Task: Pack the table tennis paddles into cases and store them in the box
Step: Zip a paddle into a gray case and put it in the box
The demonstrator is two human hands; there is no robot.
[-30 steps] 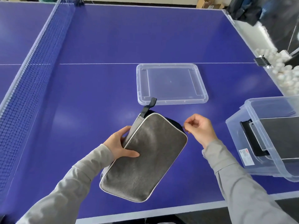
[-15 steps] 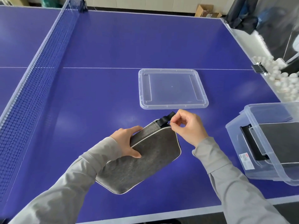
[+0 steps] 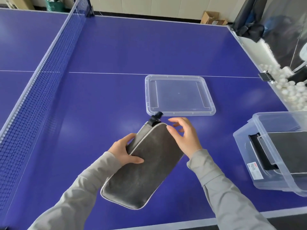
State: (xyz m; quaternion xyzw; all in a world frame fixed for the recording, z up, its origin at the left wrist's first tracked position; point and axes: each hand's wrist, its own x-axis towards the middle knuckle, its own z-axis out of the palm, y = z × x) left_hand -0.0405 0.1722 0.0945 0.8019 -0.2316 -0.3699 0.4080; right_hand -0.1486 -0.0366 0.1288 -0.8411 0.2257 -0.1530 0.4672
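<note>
A grey paddle case [image 3: 144, 170] with pale piping and a black loop at its far end is held above the blue table. My left hand [image 3: 123, 151] grips its left edge, thumb lying across the top face. My right hand [image 3: 183, 136] hovers at the case's far right corner with fingers spread and loosely bent, the fingertips just at the piping, holding nothing. The clear storage box [image 3: 259, 165] stands at the right edge with other grey and black cases inside. No bare paddle is visible.
The box's clear lid [image 3: 179, 95] lies flat on the table just beyond the case. The net [image 3: 41, 83] runs along the left. A trough of white balls [image 3: 292, 90] borders the table's right side. Cardboard boxes sit on the floor behind.
My right hand has let go of the zipper pull near the black loop and opened, drawing slightly back to the case's right corner. The case has tilted more upright in my left hand.
</note>
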